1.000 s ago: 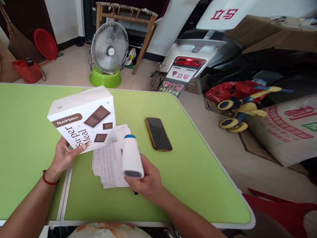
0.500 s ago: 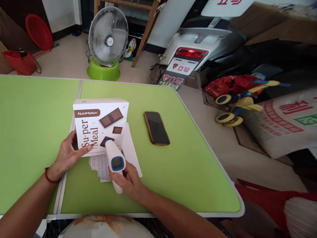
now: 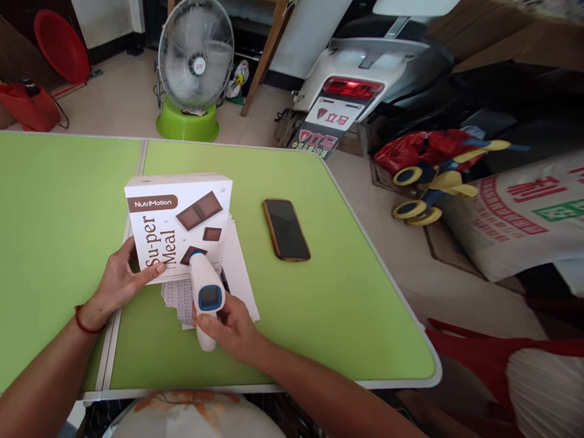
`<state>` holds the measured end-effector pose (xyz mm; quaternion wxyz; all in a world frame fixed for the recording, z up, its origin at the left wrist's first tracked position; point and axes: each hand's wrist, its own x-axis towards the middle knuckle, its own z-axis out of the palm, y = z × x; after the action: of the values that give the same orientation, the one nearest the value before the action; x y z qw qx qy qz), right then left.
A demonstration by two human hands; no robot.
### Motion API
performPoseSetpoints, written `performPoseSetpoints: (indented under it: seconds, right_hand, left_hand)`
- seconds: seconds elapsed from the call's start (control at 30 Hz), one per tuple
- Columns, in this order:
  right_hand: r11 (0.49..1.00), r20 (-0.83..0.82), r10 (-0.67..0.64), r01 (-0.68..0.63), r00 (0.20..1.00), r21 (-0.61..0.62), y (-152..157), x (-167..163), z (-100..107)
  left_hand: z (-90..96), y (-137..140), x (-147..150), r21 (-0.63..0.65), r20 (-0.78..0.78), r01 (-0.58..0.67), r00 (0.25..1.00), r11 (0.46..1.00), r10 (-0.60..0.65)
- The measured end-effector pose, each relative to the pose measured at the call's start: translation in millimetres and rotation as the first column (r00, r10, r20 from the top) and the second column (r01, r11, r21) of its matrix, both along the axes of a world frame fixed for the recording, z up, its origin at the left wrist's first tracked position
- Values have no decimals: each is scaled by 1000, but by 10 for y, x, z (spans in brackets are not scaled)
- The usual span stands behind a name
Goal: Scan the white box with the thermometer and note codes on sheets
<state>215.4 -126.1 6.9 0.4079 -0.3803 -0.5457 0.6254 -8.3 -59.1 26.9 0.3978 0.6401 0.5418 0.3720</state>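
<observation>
My left hand [image 3: 121,277] grips the lower left corner of a white box [image 3: 157,213] printed "NutriMotion" and "Su-per Meal", its thumb across the front face. The box is tilted up so its front faces me. Closed around the handle of a white infrared thermometer [image 3: 205,267] is my right hand [image 3: 232,328]. The thermometer's blue-rimmed screen points toward me, and its far end is close to or against the lower part of the box; I cannot tell if they touch. Under the box and thermometer lie printed paper sheets [image 3: 176,295] and a plain white sheet [image 3: 241,280], partly hidden.
A phone [image 3: 287,230] in a brown case lies on the green folding table [image 3: 347,316], right of the box. Beyond the table stand a fan [image 3: 196,61] on a green stool [image 3: 187,125] and a scooter [image 3: 351,85]. A large sack [image 3: 515,213] is at the right.
The whole view has shifted slightly, so everything appears a little higher and further left. Both hands keep hold of the box and the thermometer, with the thermometer end still at the box's lower part.
</observation>
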Motion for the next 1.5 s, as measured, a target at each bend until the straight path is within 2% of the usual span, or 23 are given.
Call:
performPoseSetpoints:
  seconds: [0.4,0.67,0.83,1.0,1.1,1.2,1.23,1.3,1.37,1.43,1.5]
  right_hand:
    - [999,-15,38,-38,999,-12,8,25,-5]
    - [996,-52,48,-52,997,-78,3,17,-15]
    - [993,-60,50,-56,997,-103,8,18,4]
    - [992,-57,23,-30,998,-122,1,26,-36]
    - [998,-46,33,-36,998,-57,12,80,-18]
    - [990,47,42,-47,998,130,63,231,57]
    - [977,120,-9,-16,993,210,94,305,76]
    - [916,325,-221,81,919,392,178,482,70]
    - [804,489,-476,137,731,578,284,676,-10]
    - [730,600,-606,66,522,680,391,858,-143]
    - [713,671,-645,-29,367,701,475,1002,-277]
  left_hand:
    - [5,-9,-1,0,20,12,1000,1000,-12]
    - [37,2,-3,-1,-10,6,1000,1000,-6]
    - [69,20,-11,-35,-6,9,1000,999,-9]
    - [71,19,18,-88,67,-9,998,996,15]
    - [67,2,28,-135,109,-47,992,990,62]
    - [58,0,9,-133,144,-81,984,988,101]
    - [50,7,-5,-114,147,-93,983,989,110]
    - [26,33,-43,-60,140,-132,980,989,139]
    - [-8,69,-88,-17,127,-172,977,985,173]
    - [-49,107,-132,13,122,-195,974,981,192]
    - [-86,138,-170,56,114,-195,976,979,188]
